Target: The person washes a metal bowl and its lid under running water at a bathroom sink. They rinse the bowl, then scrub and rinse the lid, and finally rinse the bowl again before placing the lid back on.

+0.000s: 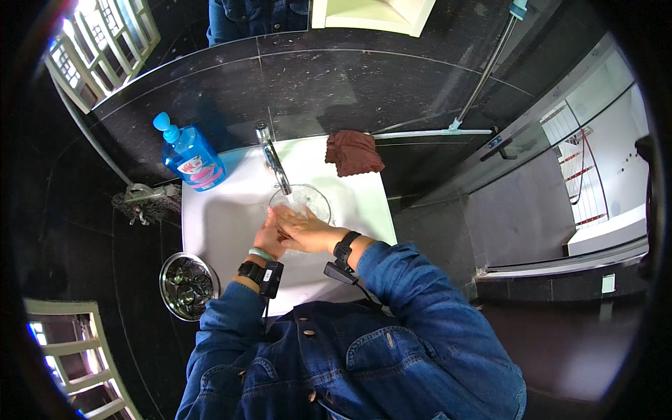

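My left hand point(269, 237) and my right hand point(306, 231) are pressed together over a white washbasin point(226, 226), the right one lying across the fingers of the left. Whether anything sits between the palms is hidden. Just beyond the fingertips, water runs from a chrome tap point(275, 161). Under its spout, a clear round bowl point(329, 205), apparently glass, stands in the basin and is partly covered by my fingers.
A blue pump bottle point(194, 160) stands on the basin's back left corner. A brown cloth point(353, 153) lies at the back right. Left of the basin is a metal bowl point(164, 294) with several shiny round things. A glass door point(504, 149) is at right.
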Motion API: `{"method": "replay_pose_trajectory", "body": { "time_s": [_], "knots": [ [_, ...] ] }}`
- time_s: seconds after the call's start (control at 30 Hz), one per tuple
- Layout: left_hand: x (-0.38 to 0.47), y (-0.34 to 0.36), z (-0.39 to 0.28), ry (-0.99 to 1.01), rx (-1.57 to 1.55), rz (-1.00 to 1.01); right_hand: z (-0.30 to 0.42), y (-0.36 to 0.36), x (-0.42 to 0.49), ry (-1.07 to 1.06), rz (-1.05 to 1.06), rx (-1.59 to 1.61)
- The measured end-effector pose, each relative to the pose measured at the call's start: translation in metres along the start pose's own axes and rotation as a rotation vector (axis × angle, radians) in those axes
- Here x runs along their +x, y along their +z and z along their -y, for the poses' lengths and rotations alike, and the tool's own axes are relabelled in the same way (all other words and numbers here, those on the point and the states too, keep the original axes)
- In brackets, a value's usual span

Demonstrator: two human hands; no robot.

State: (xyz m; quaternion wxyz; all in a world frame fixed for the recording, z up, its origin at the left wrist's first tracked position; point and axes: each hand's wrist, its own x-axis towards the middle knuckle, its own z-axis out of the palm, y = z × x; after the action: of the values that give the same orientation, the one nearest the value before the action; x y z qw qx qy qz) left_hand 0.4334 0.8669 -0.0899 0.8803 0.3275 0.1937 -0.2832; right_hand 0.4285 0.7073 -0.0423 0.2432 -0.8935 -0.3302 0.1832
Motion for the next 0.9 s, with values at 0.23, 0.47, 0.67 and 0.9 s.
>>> {"method": "replay_pose_trajectory", "body": {
  "time_s": [0.23,0.47,0.67,0.9],
  "knots": [
    [-0.011,0.007,-0.009,0.068,0.057,-0.096,-0.010,-0.021,-0.008,0.111,0.097,-0.175],
    [-0.003,-0.002,-0.002,0.022,0.004,0.027,0.007,-0.001,0.001,0.043,0.014,-0.023],
    [-0.009,-0.007,-0.013,0.127,-0.061,-0.090,-0.013,-0.008,-0.016,-0.124,0.105,-0.121],
    [-0.004,0.006,0.000,0.114,-0.161,-0.131,-0.024,-0.007,-0.015,0.146,-0.056,-0.125]
  ]
}}
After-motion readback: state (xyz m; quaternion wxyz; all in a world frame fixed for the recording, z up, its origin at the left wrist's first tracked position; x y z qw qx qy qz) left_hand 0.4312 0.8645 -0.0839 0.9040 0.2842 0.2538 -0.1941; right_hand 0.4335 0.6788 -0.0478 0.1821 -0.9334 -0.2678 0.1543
